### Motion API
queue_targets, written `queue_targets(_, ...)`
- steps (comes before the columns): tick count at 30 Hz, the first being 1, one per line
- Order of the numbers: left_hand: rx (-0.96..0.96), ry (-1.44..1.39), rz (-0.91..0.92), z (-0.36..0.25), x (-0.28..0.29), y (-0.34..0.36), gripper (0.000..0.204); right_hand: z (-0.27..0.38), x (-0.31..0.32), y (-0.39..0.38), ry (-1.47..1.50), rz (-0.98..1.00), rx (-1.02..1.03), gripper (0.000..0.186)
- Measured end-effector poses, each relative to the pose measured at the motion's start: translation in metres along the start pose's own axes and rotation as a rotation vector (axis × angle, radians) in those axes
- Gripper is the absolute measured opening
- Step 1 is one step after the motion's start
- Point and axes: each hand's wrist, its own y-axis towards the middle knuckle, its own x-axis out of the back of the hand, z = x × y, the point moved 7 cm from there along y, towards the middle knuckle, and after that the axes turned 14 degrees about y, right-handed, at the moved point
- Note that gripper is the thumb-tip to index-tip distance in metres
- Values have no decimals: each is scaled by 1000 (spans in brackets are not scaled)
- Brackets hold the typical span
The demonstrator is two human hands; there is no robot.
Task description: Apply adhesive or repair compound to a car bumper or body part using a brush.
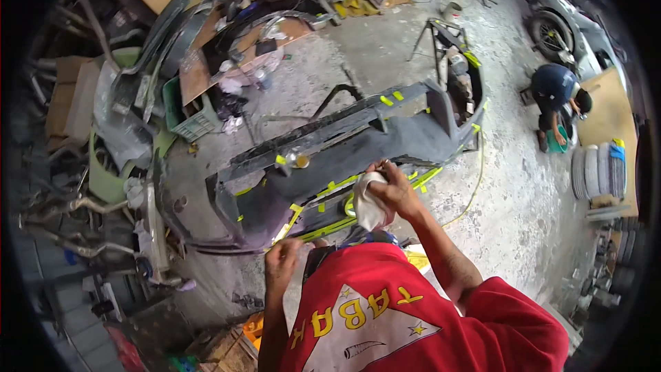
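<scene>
A dark grey car bumper (330, 163) lies across the middle in front of me, with strips of yellow masking tape (295, 217) along its edges. My right hand (394, 189) is closed on a white cloth (370, 208) that hangs down over the bumper's near side. Just left of the cloth shows part of a yellow tape roll (350, 205); whether I hold it too, I cannot tell. My left hand (282, 260) is curled closed by the bumper's near left edge, close to a tape strip; anything between its fingers is hidden. A small clear container (300, 160) sits on the bumper.
A co-worker (554, 96) crouches at the right by a green bucket (556, 139). A stand (441, 34) is behind the bumper's right end. Car parts and a green crate (191, 114) crowd the left. Stacked tyres (597, 172) stand far right.
</scene>
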Motion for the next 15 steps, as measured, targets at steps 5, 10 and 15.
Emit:
queue_targets(5, 108, -35, -10, 10, 27, -2, 21, 36, 90, 20, 4, -96, 82, 31)
queue_targets(10, 152, -35, 13, 8, 20, 5, 23, 101, 185, 35, -79, -258, 301, 22)
queue_targets(15, 138, 39, 31, 8, 8, 10, 23, 113, 240, 60, 5, -294, 214, 22)
